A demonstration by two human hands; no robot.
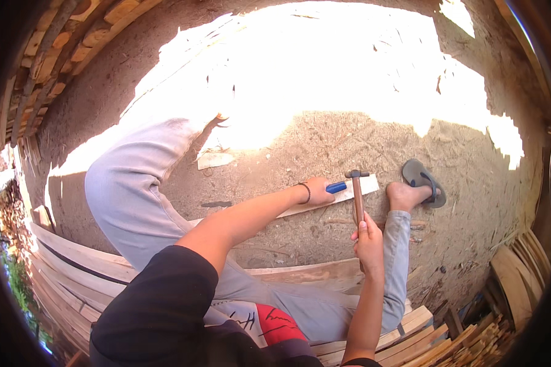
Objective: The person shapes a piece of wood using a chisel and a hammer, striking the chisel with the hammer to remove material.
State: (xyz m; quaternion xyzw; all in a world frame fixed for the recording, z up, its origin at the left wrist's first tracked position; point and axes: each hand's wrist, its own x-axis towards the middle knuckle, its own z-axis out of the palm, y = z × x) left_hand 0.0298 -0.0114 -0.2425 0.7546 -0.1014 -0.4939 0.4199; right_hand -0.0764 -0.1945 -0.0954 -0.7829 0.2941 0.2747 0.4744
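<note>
My right hand (368,241) is closed around the wooden handle of a hammer (358,199). The hammer's dark metal head is raised at the far end, over the tip of a pale wooden board (366,184). My left hand (318,191) is closed on a blue-handled tool (336,187) just left of the hammer; its working end is hidden. That hand is over the board, which slants from under my left forearm toward my right foot.
I sit on stacked planks (324,275), legs spread. My right foot wears a grey flip-flop (423,182). Bright sun falls on the dirt ground (324,144) ahead. Piled timber (61,40) stands far left; curved wood pieces (520,275) lie at right.
</note>
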